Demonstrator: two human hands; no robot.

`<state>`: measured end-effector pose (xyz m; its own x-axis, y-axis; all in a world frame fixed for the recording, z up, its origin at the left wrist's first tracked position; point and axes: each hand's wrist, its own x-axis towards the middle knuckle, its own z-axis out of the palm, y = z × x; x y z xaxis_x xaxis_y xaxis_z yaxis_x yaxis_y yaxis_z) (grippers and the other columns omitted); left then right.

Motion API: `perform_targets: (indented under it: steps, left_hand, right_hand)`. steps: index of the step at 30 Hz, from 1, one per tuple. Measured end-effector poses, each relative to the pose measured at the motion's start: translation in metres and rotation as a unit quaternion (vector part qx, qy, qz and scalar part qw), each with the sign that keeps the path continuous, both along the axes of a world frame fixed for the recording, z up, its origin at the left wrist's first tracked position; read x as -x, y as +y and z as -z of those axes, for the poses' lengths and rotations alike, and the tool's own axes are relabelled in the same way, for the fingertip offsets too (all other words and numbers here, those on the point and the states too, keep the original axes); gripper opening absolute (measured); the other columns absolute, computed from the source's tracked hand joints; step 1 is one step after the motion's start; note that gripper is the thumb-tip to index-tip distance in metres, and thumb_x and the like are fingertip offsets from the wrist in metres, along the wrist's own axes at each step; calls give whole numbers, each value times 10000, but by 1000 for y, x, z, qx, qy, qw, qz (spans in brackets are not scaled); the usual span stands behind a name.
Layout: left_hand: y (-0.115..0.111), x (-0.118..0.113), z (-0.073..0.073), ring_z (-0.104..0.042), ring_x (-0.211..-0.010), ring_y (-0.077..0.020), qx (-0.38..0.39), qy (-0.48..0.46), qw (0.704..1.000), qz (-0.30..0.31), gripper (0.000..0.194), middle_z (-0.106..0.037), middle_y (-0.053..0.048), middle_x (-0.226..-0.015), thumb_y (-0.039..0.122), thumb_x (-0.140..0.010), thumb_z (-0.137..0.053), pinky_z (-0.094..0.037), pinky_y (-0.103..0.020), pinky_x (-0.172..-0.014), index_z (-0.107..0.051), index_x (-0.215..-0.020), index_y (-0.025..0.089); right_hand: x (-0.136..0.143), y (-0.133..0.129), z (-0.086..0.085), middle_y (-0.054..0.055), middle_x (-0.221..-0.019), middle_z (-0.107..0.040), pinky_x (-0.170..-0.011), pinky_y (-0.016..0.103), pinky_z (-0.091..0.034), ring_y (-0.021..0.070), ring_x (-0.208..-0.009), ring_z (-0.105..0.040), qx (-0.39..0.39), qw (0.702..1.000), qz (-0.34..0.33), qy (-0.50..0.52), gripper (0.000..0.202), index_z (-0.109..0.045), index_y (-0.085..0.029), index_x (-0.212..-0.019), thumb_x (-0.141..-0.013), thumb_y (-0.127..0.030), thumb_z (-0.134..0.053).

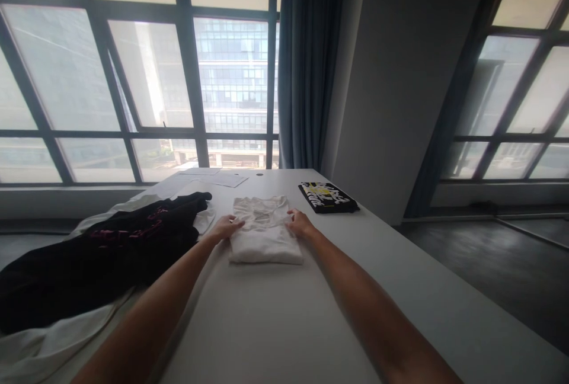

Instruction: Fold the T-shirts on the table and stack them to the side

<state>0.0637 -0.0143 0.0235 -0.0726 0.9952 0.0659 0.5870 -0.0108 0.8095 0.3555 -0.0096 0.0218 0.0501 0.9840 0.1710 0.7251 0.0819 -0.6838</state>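
A white T-shirt (265,242), folded into a compact rectangle, lies on the table in front of me, its neckline at the upper half. My left hand (226,227) is closed on its left edge, thumb over the cloth. At the opposite edge my right hand (299,223) grips the fabric in the same way, fingers partly tucked out of sight. To the right of the shirt is a neatly folded black garment (328,197) with white and yellow print. A black garment with red lettering (128,236) is spread out at the left, on top of white cloth (66,333).
The long white table (267,325) runs toward the windows. Sheets of paper (224,178) lie at its far end, near a small dark round spot (259,175). Behind it hangs a blue-grey curtain (306,70) beside a pillar (391,76). Grey floor (480,259) shows at the right.
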Motion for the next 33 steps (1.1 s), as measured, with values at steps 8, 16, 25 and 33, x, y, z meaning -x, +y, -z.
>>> perform_targets:
  steps: [8, 16, 25, 33]
  left_hand:
    - [7, -10, -9, -656, -686, -175, -8, -33, 999, 14, 295, -704, -65, -809, 331, -849, -603, -485, -244, -573, -669, -1049, 124]
    - [-19, 1, -5, -653, -1060, -276, -70, 104, 992, -15, 576, -681, -198, -1170, 426, -833, -643, -495, -314, -847, -543, -1295, 98]
    - [-78, 11, -3, -630, -678, -222, 35, 218, 971, 95, 666, -674, -73, -635, 803, -735, -494, -400, -284, -622, -639, -574, 173]
    - [-100, 17, 9, -548, -631, -150, -32, -4, 994, 106, 503, -630, -3, -659, 629, -551, -777, -391, -245, -579, -669, -724, 169]
  right_hand:
    - [8, -4, -13, 54, -991, -701, -765, 211, -472, 138, -779, -643, -80, 996, -40, -14, 409, -645, -170, -1198, -795, -112, -608]
    - [1, -28, -8, 153, -1250, -660, -905, 244, -442, 221, -1098, -637, -35, 991, -22, -131, 560, -522, -125, -1385, -870, -318, -632]
    - [-15, -85, -15, 91, -741, -706, -609, 246, -402, 198, -728, -652, 140, 969, -39, -201, 554, -709, -150, -682, -811, -676, -592]
    - [-17, -94, 0, 4, -576, -626, -529, 200, -382, 110, -554, -546, 82, 994, -75, -14, 198, -650, -143, -672, -739, -304, -744]
